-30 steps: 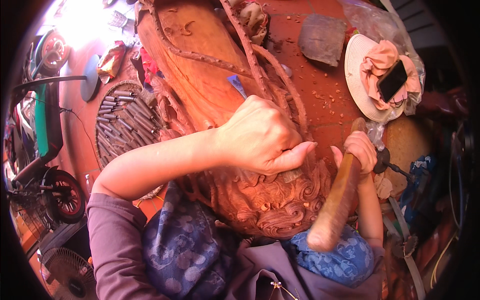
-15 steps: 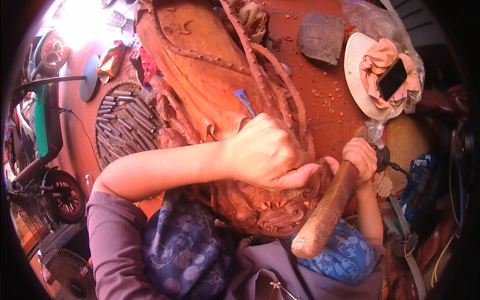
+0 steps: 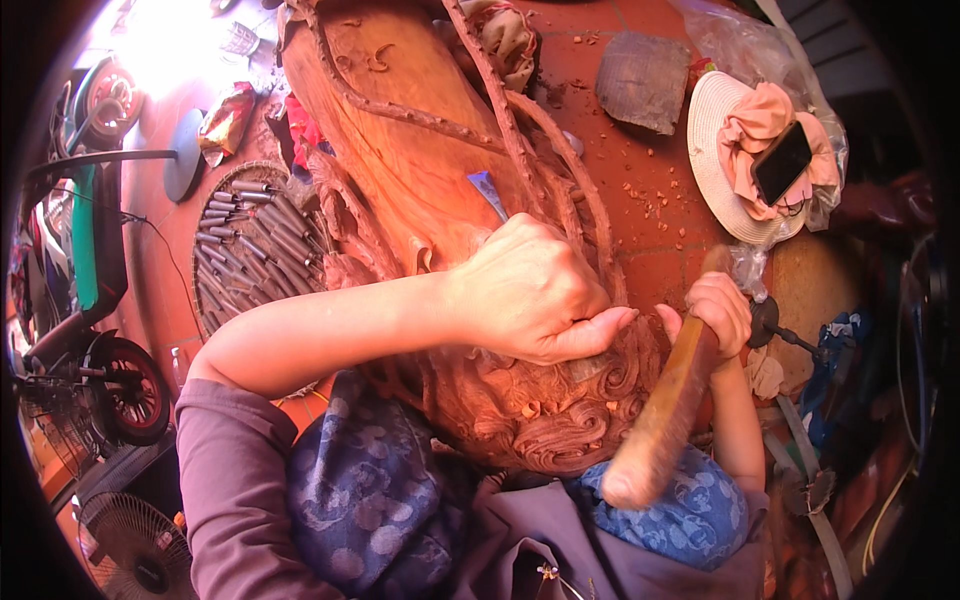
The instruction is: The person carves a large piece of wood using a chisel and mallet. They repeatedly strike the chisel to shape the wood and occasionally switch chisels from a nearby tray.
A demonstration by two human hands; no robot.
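A large reddish-brown wood carving [image 3: 390,150] lies in front of me, with a smooth panel, raised vine-like stems and curled relief at its near end. My left hand [image 3: 525,290] is closed in a fist over it, around a chisel. The chisel's flared metal blade [image 3: 487,192], tinted blue, sticks out past the knuckles toward the far side; the fist hides its handle. To the right, my right hand [image 3: 720,315] is wrapped round a wooden mallet [image 3: 665,420]. The mallet slants down toward me, its thick end blurred above my patterned blue clothing.
A round basket of several chisels [image 3: 255,245] stands left of the carving. At the right are a straw hat [image 3: 712,140] with pink cloth and a phone [image 3: 783,163] on it. A wood block [image 3: 643,82] and chips lie on the tiles. A fan [image 3: 135,545] stands lower left.
The mallet's thick end has shifted slightly right and is now blurred by motion. My left fist has risen a little in view, still on the chisel.
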